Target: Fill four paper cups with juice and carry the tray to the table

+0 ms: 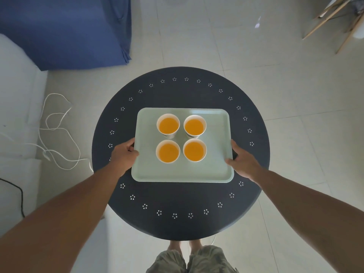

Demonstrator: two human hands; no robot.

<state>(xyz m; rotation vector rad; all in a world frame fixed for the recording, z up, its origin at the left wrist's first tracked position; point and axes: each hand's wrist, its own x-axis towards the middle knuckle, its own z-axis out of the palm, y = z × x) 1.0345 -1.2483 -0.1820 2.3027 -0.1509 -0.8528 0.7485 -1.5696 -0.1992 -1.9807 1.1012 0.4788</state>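
A pale green tray point(149, 174) lies over the middle of a round dark table point(177, 219) with a ring of small white flower marks. On the tray stand several white paper cups filled with orange juice, in a square: back left point(168, 125), back right point(194, 126), front left point(167, 151), front right point(194, 150). My left hand point(124, 153) grips the tray's left edge, thumb on top of the rim. My right hand point(243, 161) grips the right edge the same way. I cannot tell whether the tray rests on the table or is just above it.
A blue cloth-covered piece of furniture point(65, 30) stands at the back left. White furniture point(17, 107) runs along the left, with a white cable point(59, 131) and a black cable point(17, 190) on the tiled floor. Wooden chair legs point(332, 18) show at the top right.
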